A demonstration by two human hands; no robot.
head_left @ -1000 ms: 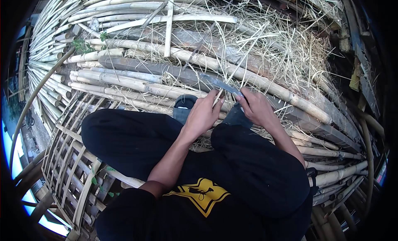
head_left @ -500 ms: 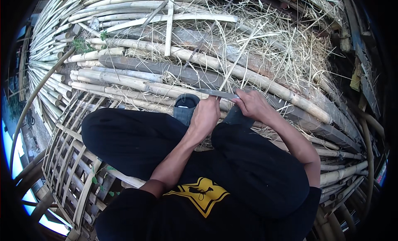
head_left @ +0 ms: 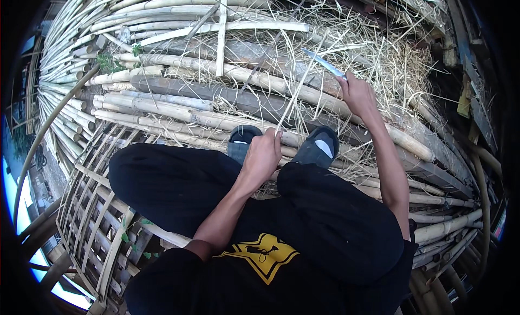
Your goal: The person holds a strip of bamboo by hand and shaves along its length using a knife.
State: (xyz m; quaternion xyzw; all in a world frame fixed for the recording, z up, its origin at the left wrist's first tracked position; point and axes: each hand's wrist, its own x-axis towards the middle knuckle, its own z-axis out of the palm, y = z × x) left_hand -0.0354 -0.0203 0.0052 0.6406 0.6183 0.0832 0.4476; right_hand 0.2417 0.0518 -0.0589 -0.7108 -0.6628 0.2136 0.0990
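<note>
Between my feet, my left hand [head_left: 261,156] is closed, gripping a thin pale bamboo strip [head_left: 292,102] that slants up and away to the right. Farther out on the right, my right hand [head_left: 358,96] wraps round a knife, its handle hidden in the fist. The knife's long bright blade [head_left: 323,62] points to the far left, over the shavings and apart from the strip. Just beyond my left hand lies a whole bamboo pole [head_left: 244,71]. My dark shoes [head_left: 317,147] rest on the poles either side of that hand.
Curly bamboo shavings [head_left: 374,60] heap up at the far right. Many poles [head_left: 59,106] are stacked at the left, near a woven bamboo lattice [head_left: 92,217]. A flat split piece [head_left: 221,38] lies across poles at the back. A dark beam [head_left: 206,90] runs beneath.
My right hand with the knife has swung away from my left hand, outward and to the right. The strip now stands clear of the blade. My left hand has barely moved.
</note>
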